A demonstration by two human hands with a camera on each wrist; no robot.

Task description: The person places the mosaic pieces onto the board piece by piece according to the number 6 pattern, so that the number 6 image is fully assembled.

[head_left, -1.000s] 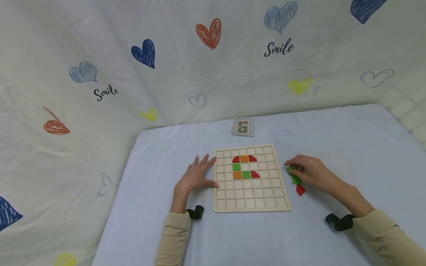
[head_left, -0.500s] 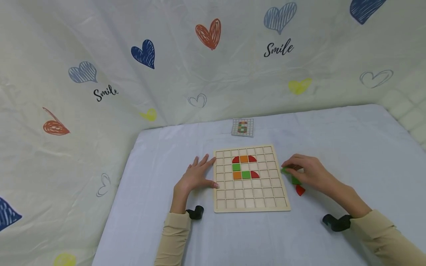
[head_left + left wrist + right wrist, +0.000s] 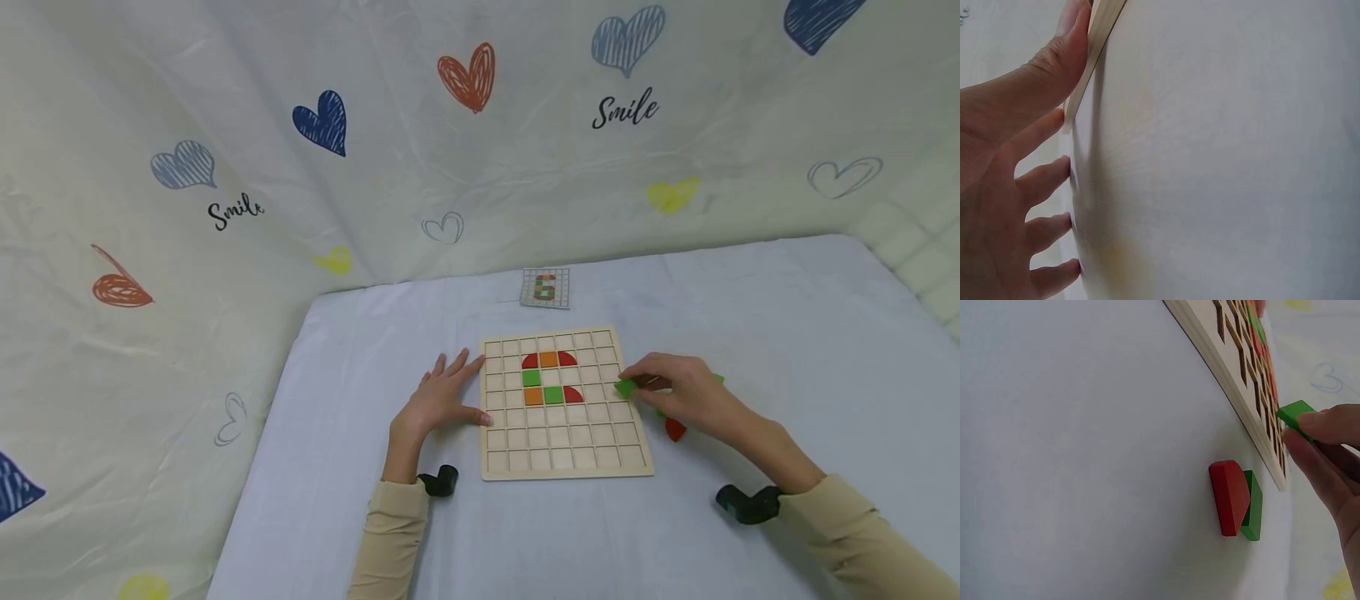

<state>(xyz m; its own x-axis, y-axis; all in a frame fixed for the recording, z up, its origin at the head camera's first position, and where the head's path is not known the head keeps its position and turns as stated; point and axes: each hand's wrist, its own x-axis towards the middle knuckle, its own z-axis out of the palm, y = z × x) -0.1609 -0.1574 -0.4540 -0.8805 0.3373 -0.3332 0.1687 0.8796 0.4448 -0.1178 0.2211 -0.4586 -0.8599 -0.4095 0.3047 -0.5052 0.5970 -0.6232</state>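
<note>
A pale wooden grid board [image 3: 603, 435] lies on the table, with several red, orange and green pieces in its upper middle cells. My left hand [image 3: 435, 398] has its fingers spread; forefinger and thumb touch the board's left edge. Between thumb and fingers, my right hand [image 3: 686, 387] pinches a green block [image 3: 1296, 411] over the board's right edge. Below that hand lie a red quarter-round block [image 3: 1230, 497] and another green block [image 3: 1254, 509], mostly hidden in the head view. A bit of green [image 3: 718, 378] shows beyond the knuckles.
A small card [image 3: 545, 288] printed with a coloured grid pattern lies behind the board. White cloth [image 3: 337, 375] covers the table. A curtain with printed hearts [image 3: 320, 123] hangs along the back and left. Black wrist cameras [image 3: 748, 504] sit on both wrists.
My right hand has moved left from the loose blocks to the board's right edge, carrying the green block. My left hand stays at the board's left edge.
</note>
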